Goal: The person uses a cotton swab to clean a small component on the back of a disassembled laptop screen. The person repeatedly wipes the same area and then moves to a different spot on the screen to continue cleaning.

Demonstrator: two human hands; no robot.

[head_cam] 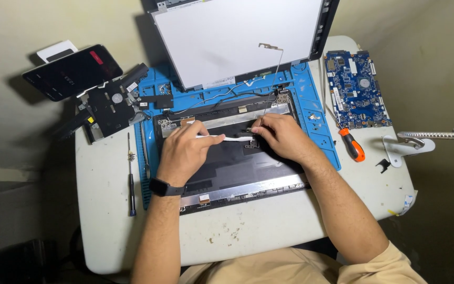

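This looks like a small home repair corner rather than a proper workshop — a plain white surface [101, 210], scuffed and stained, set against bare walls in dim light. A blue repair mat [319, 131] lies under the left hand [182, 150] and right hand [282, 138], carrying an opened laptop shell [237, 176]. Beyond the hands leans a detached screen panel [237, 37]; right of the right hand lie a bare blue circuit board [356, 89] and an orange-handled screwdriver [352, 144] — left of the left hand, a slim dark screwdriver [131, 179].

Two hands – left hand [182, 150], right hand [282, 138] – one white ribbon cable [226, 138], one laptop shell [237, 165]. Two screwdrivers [352, 144] [131, 179], one blue circuit board [356, 89], one phone [72, 71].
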